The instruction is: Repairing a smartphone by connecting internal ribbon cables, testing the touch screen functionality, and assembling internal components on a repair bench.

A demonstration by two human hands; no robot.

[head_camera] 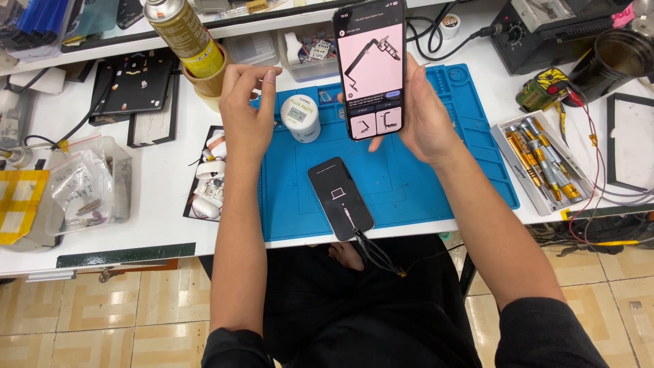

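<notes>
Landmark: blue work mat point(470, 153) on the white bench.

Right hand point(426, 116) is closed around an upright phone point(371, 68), held above the mat's back edge, screen toward the camera showing a picture of a flex-cable part on pink. Fingers wrap its right edge, thumb tip shows under its bottom edge. Long axis runs near vertical in the view.

Left hand point(246, 109) hangs loosely curled over the mat's back-left corner, holding nothing that I can see. Whether the fingertips touch anything underneath, can't tell. Nearest thing to it: a small white paste jar point(300, 117) standing on the mat, just to its right, apart from it.

Second phone point(340, 197) lies flat, screen up, on the mat's front-centre, long axis tilted slightly left of front-to-back, a dark cable point(373, 253) plugged into its near end and dropping off the bench edge. It lies toward the person from both hands, roughly between the forearms, and neither hand touches it.

Containers:
- grey tray point(545, 163) right of the mat: yellow and silver screwdriver bits in a row.
- clear plastic tub point(88, 184) well left of the mat: bagged small parts.
- clear box point(310, 51) behind the mat: small parts, too small to tell.
- cup behind the left hand holds a yellow spray can point(184, 34).
</notes>
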